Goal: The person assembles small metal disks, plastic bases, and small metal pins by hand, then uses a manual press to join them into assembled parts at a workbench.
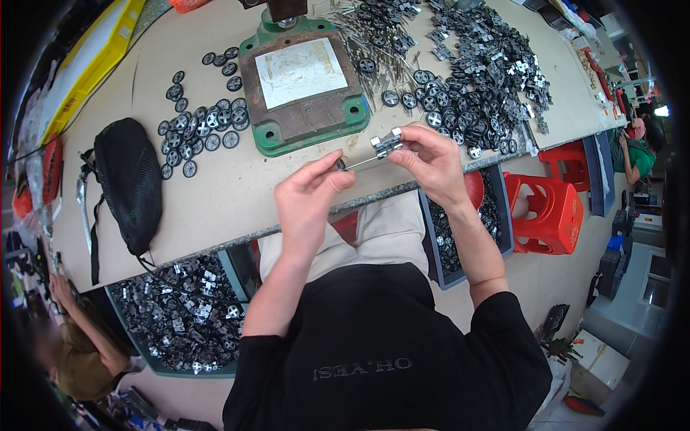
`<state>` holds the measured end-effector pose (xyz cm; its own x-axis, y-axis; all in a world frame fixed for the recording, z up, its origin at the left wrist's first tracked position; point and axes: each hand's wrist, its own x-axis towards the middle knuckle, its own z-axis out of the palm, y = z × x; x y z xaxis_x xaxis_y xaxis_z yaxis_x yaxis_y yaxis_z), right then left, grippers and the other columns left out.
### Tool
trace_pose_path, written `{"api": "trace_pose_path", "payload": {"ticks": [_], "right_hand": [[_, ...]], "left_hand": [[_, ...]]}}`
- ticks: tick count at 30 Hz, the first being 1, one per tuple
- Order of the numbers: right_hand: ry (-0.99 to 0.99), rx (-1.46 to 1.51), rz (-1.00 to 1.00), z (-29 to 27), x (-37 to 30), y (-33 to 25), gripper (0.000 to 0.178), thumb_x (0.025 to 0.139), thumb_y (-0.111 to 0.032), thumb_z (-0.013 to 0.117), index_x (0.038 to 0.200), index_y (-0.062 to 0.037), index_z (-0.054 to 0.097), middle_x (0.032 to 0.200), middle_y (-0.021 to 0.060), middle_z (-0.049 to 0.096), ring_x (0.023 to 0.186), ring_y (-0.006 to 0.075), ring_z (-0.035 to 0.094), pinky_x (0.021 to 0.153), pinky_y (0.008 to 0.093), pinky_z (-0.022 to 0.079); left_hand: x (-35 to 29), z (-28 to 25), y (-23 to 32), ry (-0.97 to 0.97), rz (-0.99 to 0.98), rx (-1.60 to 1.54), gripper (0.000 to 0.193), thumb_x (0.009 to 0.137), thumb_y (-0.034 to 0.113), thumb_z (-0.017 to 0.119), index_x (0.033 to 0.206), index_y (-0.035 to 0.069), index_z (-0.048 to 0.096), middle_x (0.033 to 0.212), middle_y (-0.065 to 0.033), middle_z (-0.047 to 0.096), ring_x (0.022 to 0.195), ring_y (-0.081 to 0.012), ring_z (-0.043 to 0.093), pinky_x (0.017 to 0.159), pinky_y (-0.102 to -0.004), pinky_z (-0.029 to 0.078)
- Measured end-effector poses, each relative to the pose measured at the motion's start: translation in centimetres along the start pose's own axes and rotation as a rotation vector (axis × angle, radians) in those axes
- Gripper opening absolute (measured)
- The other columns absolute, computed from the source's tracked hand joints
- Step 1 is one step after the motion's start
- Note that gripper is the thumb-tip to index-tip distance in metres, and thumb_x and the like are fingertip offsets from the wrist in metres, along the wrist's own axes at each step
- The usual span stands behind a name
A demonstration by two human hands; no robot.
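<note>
Above the near edge of the table, my left hand [310, 192] pinches a small black wheel [341, 164] between thumb and fingertips. A thin metal rod [361, 163] runs from the wheel toward my right hand [436, 164]. That hand is closed on a small black and silver plastic part [387, 144], and the rod's far end meets it; whether it passes through cannot be seen. Just beyond my hands stands a green press base [305, 133] with a pale plate [302, 72] on top.
Loose wheels [208, 118] lie left of the press; more wheels [449, 108], metal rods [381, 54] and black-silver parts [496, 57] are heaped right. A black pouch [129, 187] rests at left. Full bins [233, 366] flank my legs. Red stools [550, 215] stand right; other people are at both sides.
</note>
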<state>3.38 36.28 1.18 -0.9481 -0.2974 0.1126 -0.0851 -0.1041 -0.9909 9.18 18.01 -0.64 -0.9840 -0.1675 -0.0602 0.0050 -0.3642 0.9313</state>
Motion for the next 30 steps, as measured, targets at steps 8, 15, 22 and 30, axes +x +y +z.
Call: {"api": "trace_pose_path", "payload": {"ticks": [8, 15, 22, 30], "right_hand": [[-0.111, 0.044, 0.184, 1.9, -0.6, 0.6, 0.018, 0.079, -0.003, 0.065, 0.095, 0.0048, 0.063, 0.084, 0.0039, 0.064, 0.073, 0.0064, 0.057, 0.065, 0.0196, 0.046], [-0.204, -0.191, 0.188, 0.5, 0.0, -1.4, 0.019, 0.075, 0.001, 0.065, 0.093, 0.0039, 0.064, 0.084, 0.0062, 0.065, 0.076, 0.0082, 0.059, 0.068, 0.0213, 0.047], [0.039, -1.125, -0.233, -3.8, 5.4, 0.2, 0.024, 0.074, -0.012, 0.065, 0.095, -0.0018, 0.064, 0.091, 0.0098, 0.061, 0.081, 0.0249, 0.057, 0.075, 0.0308, 0.046], [-0.194, -1.271, -0.299, -3.5, 7.4, 0.8, 0.027, 0.071, -0.008, 0.066, 0.096, -0.0024, 0.06, 0.096, 0.0103, 0.056, 0.096, 0.0273, 0.05, 0.084, 0.0356, 0.041]], "left_hand": [[-0.8, 1.3, -0.6, 0.008, 0.089, -0.011, 0.034, 0.078, -0.009, 0.06, 0.111, -0.01, 0.053, 0.098, -0.0178, 0.061, 0.083, -0.0188, 0.063, 0.076, -0.0285, 0.051], [0.3, -0.9, -1.1, -0.196, -0.253, -0.377, 0.034, 0.084, 0.001, 0.056, 0.118, -0.003, 0.05, 0.104, -0.0136, 0.06, 0.089, -0.0193, 0.061, 0.08, -0.0325, 0.052], [0.5, -1.0, -1.0, -0.227, -0.353, -0.477, 0.029, 0.086, 0.003, 0.053, 0.115, -0.004, 0.049, 0.107, -0.0154, 0.057, 0.094, -0.0255, 0.061, 0.085, -0.0358, 0.052], [0.6, -1.0, -1.2, -0.213, -0.298, -0.463, 0.027, 0.087, 0.005, 0.052, 0.113, -0.002, 0.051, 0.107, -0.0158, 0.058, 0.098, -0.0293, 0.059, 0.083, -0.0346, 0.053]]}}
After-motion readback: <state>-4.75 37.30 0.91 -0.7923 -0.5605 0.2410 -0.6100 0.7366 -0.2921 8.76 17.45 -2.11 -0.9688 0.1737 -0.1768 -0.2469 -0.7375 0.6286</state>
